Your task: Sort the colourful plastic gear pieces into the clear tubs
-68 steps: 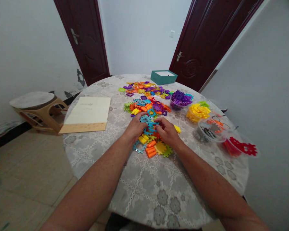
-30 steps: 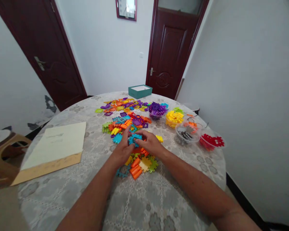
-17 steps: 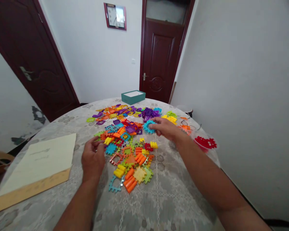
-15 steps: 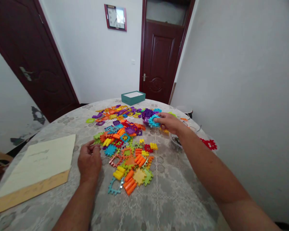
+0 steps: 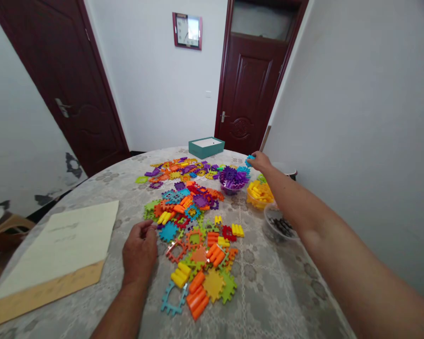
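My right hand (image 5: 261, 161) reaches to the far right of the table, its fingers pinching a light-blue toothed building piece (image 5: 250, 160). More light-blue pieces (image 5: 244, 170) lie just below it, behind a clear bowl (image 5: 229, 190) heaped with purple pieces (image 5: 232, 176). My left hand (image 5: 140, 249) rests on the tablecloth, fingers loosely curled in and no piece showing in them. Beside its fingertips spreads a mixed pile of toothed plastic pieces, including a blue square (image 5: 168, 231), orange tubes (image 5: 198, 301) and yellow tubes (image 5: 181, 275).
Yellow pieces (image 5: 260, 192) fill another bowl, and dark pieces (image 5: 281, 226) lie in a clear bowl partly behind my right forearm. A green box (image 5: 207, 149) stands at the far edge. Paper (image 5: 70, 230) and a tan strip (image 5: 49, 294) lie left.
My right hand has carried the light-blue piece away from me and to the right, past the purple bowl. My left hand stays beside the pile. The view has shifted slightly.
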Available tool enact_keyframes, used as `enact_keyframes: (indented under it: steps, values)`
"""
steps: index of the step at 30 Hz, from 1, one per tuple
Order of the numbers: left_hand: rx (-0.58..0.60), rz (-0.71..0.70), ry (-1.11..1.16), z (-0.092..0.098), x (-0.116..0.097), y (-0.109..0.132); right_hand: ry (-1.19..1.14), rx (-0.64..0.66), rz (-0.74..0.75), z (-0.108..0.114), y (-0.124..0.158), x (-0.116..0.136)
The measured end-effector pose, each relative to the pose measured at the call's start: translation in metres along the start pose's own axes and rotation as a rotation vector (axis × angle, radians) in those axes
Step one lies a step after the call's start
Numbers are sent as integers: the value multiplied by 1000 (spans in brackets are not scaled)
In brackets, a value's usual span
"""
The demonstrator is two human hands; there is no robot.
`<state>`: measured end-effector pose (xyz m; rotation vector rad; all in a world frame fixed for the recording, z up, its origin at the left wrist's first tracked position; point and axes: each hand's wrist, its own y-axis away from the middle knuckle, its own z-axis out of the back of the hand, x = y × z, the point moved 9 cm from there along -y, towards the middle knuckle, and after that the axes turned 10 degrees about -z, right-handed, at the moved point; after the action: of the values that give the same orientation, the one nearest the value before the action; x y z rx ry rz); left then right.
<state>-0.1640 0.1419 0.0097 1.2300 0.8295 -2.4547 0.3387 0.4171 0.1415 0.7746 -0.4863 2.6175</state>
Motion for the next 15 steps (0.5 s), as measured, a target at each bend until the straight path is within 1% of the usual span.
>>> enact_keyframes:
  steps: [4, 7, 9, 12, 14, 15]
  values:
    - [20, 3, -7, -1, -1, 1, 46, 1, -25, -14, -8, -8]
    - [17, 2, -19, -1, -3, 1, 54, -22, -63, -11, -4, -18]
    - [13, -2, -23, -1, -5, 1, 39, -61, -66, 0, 2, -20]
    - [30, -22, -21, -4, -6, 1, 8, -119, -37, 23, 18, -15]
    - [36, -28, -17, -6, -5, 1, -57, -160, 30, 42, 39, -7]
    - [31, -29, -16, -7, -5, 1, -117, -173, 82, 51, 53, -2]
